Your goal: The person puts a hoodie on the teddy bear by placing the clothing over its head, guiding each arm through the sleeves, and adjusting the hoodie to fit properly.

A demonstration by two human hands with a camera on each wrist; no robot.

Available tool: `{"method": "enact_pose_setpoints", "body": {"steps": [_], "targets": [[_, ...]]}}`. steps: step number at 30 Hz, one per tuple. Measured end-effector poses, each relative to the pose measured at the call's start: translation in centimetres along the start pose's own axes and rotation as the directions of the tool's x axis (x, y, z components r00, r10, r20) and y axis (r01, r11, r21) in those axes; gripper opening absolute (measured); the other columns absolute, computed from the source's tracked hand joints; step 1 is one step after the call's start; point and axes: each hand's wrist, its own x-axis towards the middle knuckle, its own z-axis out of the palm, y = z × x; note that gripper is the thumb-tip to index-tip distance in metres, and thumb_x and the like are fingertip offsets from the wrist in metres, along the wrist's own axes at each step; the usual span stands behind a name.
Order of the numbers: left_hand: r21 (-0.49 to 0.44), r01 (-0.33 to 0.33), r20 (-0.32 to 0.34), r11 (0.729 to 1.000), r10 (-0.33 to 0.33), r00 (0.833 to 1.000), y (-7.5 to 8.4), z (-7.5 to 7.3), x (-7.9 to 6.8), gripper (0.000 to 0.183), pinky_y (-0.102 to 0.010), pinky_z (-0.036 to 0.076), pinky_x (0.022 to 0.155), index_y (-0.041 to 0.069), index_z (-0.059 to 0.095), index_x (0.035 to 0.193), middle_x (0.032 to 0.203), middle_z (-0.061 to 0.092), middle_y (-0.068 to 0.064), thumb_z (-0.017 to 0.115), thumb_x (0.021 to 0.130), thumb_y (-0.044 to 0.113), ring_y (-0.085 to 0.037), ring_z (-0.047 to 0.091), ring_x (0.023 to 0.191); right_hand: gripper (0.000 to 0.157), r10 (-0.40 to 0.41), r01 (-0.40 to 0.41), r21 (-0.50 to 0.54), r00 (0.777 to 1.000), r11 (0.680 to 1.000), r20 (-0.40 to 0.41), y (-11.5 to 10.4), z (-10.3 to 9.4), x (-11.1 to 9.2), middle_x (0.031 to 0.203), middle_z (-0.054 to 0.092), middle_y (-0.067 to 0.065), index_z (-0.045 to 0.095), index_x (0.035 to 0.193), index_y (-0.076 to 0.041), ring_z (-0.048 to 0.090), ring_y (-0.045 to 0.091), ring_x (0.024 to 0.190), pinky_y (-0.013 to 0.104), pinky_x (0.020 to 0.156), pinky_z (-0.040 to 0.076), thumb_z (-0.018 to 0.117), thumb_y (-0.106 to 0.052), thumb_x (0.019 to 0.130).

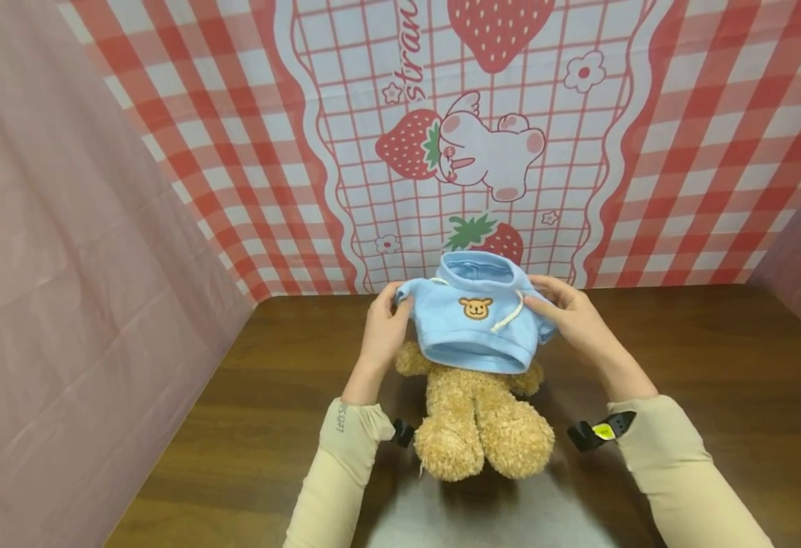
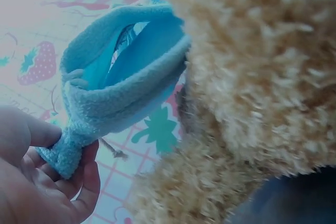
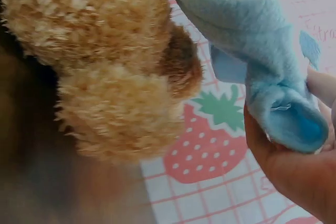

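The blue sweatshirt (image 1: 451, 329) should handle as light, soft and floppy, with little risk of slipping or breaking; its sleeves look the surest hold, and the left hand (image 1: 382, 327) and right hand (image 1: 572, 312) each grip one. It is held up over the plush bear (image 1: 454, 399), near the middle of the worktop's (image 1: 298, 365) back edge, neck and hem gaping, a smiling bear-face motif (image 1: 476, 308) and pale drawstring (image 1: 509, 314) on its front.

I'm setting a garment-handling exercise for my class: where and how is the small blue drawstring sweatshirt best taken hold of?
Probably by the sweatshirt's two short sleeves, the left hand coming from the left, the right hand from the right, thumb against fingers. The sleeves jut out sideways, and pinching there, as both hands do, leaves the collar and bottom hem open.
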Motion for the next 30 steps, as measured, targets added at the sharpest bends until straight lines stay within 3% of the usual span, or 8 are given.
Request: {"method": "enact_pose_setpoints", "body": {"steps": [6,8,12,15,19,24,30], "targets": [[-0.048,0.029,-0.018,0.998,-0.03,0.999,-0.8,0.1,0.0,0.021,-0.032,0.044,0.083,-0.003,0.058,0.108,0.106,0.061,-0.018,0.052,0.091,0.007,-0.019,0.054,0.094,0.04,-0.015,0.011,0.255,1.0,0.967,0.015,1.2,0.0,-0.1,0.098,0.057,-0.005,0.054,0.127,-0.014,0.057,0.005,0.08,0.019,0.062,0.049,0.05,-0.001,0.089],[-0.062,0.03,-0.025,0.998,-0.032,0.999,-0.8,0.1,0.0,0.021,-0.03,0.044,0.081,-0.003,0.058,0.107,0.105,0.061,-0.017,0.052,0.091,0.008,-0.017,0.053,0.092,0.04,-0.021,0.018,0.293,1.0,0.956,0.007,1.5,0.0,0.0,0.101,0.058,-0.007,0.053,0.127,-0.012,0.058,0.004,0.082,0.018,0.063,0.049,0.049,0.001,0.089],[-0.04,0.034,-0.041,0.999,-0.036,0.999,-1.4,-0.1,0.1,0.019,-0.028,0.046,0.079,-0.001,0.061,0.104,0.103,0.064,-0.015,0.055,0.09,0.009,-0.017,0.057,0.091,0.038,-0.01,0.02,0.214,0.999,0.977,-0.048,2.4,0.1,0.0,0.107,0.057,-0.015,0.049,0.129,-0.003,0.055,-0.001,0.092,0.015,0.069,0.048,0.052,-0.005,0.091],[-0.02,0.05,-0.049,0.999,-0.051,0.998,-2.2,-0.3,0.2,0.016,-0.03,0.048,0.079,0.0,0.063,0.101,0.103,0.065,-0.014,0.058,0.088,0.009,-0.019,0.06,0.094,0.038,0.057,-0.044,0.107,0.991,0.993,-0.122,3.1,0.1,-0.3,0.102,0.056,-0.019,0.052,0.126,-0.002,0.054,-0.003,0.086,0.014,0.065,0.047,0.056,-0.012,0.09],[0.039,0.074,-0.06,0.996,-0.072,0.996,-3.0,-0.3,0.2,0.015,-0.03,0.05,0.076,-0.001,0.064,0.097,0.1,0.066,-0.015,0.06,0.085,0.007,-0.021,0.062,0.091,0.038,0.152,-0.142,0.065,0.97,0.988,-0.191,3.9,0.1,-0.6,0.09,0.057,-0.019,0.054,0.12,0.001,0.052,-0.002,0.073,0.016,0.058,0.046,0.06,-0.018,0.088],[0.111,0.144,-0.074,0.983,-0.136,0.988,-3.8,-0.2,0.2,0.014,-0.029,0.048,0.074,-0.002,0.064,0.093,0.095,0.067,-0.016,0.061,0.083,0.007,-0.02,0.06,0.085,0.04,0.208,-0.2,0.059,0.958,0.978,-0.198,4.6,0.2,-0.7,0.083,0.057,-0.017,0.05,0.118,0.008,0.052,-0.003,0.069,0.016,0.058,0.046,0.06,-0.017,0.088],[0.18,0.246,-0.054,0.952,-0.241,0.969,-4.6,-0.3,0.1,0.015,-0.03,0.046,0.072,-0.003,0.063,0.093,0.097,0.066,-0.017,0.061,0.085,0.009,-0.022,0.057,0.085,0.034,0.251,-0.243,0.066,0.95,0.968,-0.185,5.5,0.5,-1.0,0.082,0.057,-0.018,0.053,0.114,0.007,0.051,-0.002,0.07,0.017,0.06,0.044,0.059,-0.014,0.088]]}}
